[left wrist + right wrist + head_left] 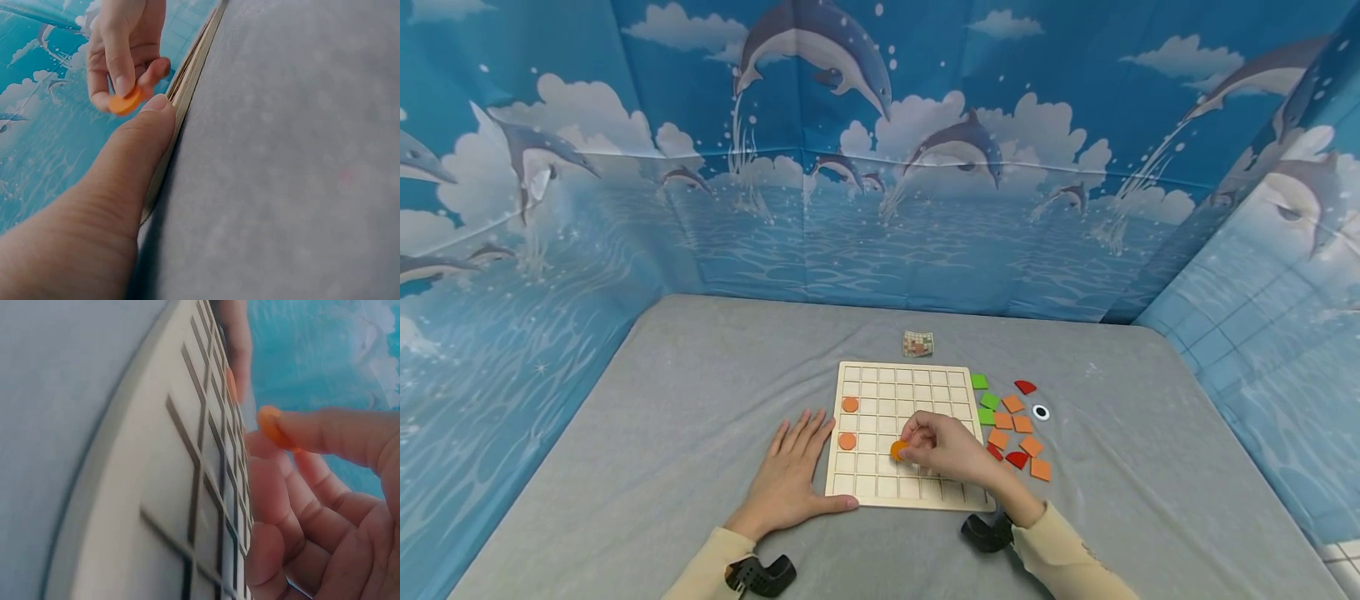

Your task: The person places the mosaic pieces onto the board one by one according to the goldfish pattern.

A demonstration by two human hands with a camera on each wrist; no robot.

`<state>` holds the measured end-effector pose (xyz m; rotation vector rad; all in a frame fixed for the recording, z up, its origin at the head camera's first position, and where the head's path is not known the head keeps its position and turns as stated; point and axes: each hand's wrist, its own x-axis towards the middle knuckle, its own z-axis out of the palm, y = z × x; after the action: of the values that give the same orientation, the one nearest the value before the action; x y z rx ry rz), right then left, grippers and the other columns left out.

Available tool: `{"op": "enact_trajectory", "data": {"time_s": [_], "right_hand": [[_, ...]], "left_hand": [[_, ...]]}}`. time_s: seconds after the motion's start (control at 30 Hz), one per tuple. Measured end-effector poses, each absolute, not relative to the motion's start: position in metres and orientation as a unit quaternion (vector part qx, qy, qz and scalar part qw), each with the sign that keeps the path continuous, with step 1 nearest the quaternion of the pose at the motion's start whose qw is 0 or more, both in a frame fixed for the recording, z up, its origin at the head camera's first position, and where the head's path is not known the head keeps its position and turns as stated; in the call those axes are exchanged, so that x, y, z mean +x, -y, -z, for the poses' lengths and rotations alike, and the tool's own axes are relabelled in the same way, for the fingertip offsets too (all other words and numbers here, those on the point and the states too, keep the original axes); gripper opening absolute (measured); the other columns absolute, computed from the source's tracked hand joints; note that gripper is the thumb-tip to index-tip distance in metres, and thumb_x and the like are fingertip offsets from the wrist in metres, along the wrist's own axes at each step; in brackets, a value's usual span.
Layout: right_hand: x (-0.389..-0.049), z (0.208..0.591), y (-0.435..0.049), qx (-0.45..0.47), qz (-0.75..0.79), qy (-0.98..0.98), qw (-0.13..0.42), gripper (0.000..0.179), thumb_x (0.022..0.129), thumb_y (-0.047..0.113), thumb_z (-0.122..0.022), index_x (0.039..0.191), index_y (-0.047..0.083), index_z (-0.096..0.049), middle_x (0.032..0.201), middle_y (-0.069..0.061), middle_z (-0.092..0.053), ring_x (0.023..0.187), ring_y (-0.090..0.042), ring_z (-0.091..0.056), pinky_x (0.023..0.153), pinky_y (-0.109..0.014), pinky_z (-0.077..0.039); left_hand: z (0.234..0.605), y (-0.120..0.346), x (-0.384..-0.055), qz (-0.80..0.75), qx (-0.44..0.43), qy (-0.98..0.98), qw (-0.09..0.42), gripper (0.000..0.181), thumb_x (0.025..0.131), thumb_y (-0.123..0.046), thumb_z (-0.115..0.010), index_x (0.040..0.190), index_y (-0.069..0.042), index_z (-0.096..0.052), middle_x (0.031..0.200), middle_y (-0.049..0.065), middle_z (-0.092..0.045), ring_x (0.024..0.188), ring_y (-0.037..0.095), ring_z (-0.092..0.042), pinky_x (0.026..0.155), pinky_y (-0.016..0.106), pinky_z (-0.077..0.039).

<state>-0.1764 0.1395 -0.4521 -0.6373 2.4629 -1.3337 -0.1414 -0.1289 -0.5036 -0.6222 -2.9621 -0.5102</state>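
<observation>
With the right hand (943,446), pinches an orange disc (897,451) between thumb and fingertip, just above the near middle part of a pale wooden board (910,407) marked into a grid of squares. In the right wrist view, grips the disc near its edge, with the other fingers of that hand loosely bent below it. Rests the left hand (790,479) palm down and wide open on the gray cloth (730,375), fingers straight, slightly spread and pointing forward, index fingertip just beside the board's left edge. Touches the near left corner of the board with the outstretched left thumb, shown close up along the edge in the left wrist view. On the board, in the leftmost column, one farther away than the other, two flat orange rounds (847,441). Along and beyond the board's right side, in a loose scatter, green squares (990,401), orange squares (1022,424), red wedges (1017,459) and a white ring (1041,412) with a dark center. Just past the far edge, a small patterned card (917,343). On both arms, cream sleeves (1067,550) and black wrist devices (763,575). Behind everything, a blue curtain (925,233) printed with leaping dolphins, clouds and water.
</observation>
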Motion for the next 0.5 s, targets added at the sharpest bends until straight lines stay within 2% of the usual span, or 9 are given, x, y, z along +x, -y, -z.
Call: {"op": "enact_trajectory", "data": {"time_s": [0.2,0.5], "right_hand": [[-0.178,0.457,-0.123,-0.256,0.437,-0.853,0.126,0.011,0.083,0.009,-0.072,0.088,0.011,-0.062,0.07,0.006,-0.057,0.055,-0.009,-0.049,0.049,-0.021,-0.042],[-0.179,0.458,-0.109,-0.272,0.404,-0.866,0.116,0.011,0.083,0.014,-0.075,0.085,0.013,-0.064,0.07,0.009,-0.058,0.056,-0.009,-0.05,0.052,-0.023,-0.041]], "left_hand": [[0.504,0.129,-0.142,0.166,-0.203,0.964,0.036,0.118,0.066,-0.089,-0.043,0.152,-0.011,-0.021,0.156,0.007,-0.017,0.143,0.023,-0.007,0.114,0.043,-0.001],[0.505,0.129,-0.142,0.169,-0.201,0.964,0.033,0.118,0.066,-0.089,-0.044,0.152,-0.012,-0.022,0.156,0.007,-0.017,0.143,0.023,-0.007,0.114,0.043,-0.001]]}}
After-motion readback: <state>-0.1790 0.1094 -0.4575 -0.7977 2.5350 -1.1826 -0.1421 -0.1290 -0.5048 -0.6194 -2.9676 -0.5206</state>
